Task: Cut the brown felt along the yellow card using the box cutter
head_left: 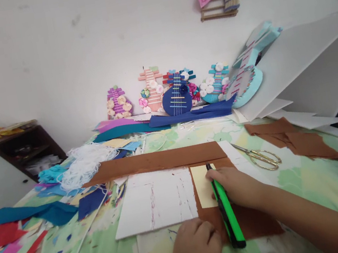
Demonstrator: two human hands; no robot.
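Observation:
My right hand (pixel 231 183) is closed around a green-and-black utility knife (pixel 228 212), gripping it near its front end; no blade shows. Under that hand lies a cream card (pixel 203 192) on a brown felt-like sheet (pixel 248 226). My left hand (pixel 195 246) rests by the sheet's lower left edge with its fingers curled; what is under them is hidden. A scored white board (pixel 143 205) lies left of the card. Across its top runs a folded brown strip (pixel 158 160). Gold-handled scissors (pixel 259 158) lie to the right, apart from my hands.
Coloured scraps (pixel 34 213) and tangled white yarn (pixel 80 161) cover the table's left side. A white cord (pixel 83 235) crosses the front left. Brown pieces (pixel 302 140) lie at right. Decorated lute shapes (pixel 176 94) stand against the wall, beside large white sheets (pixel 304 59).

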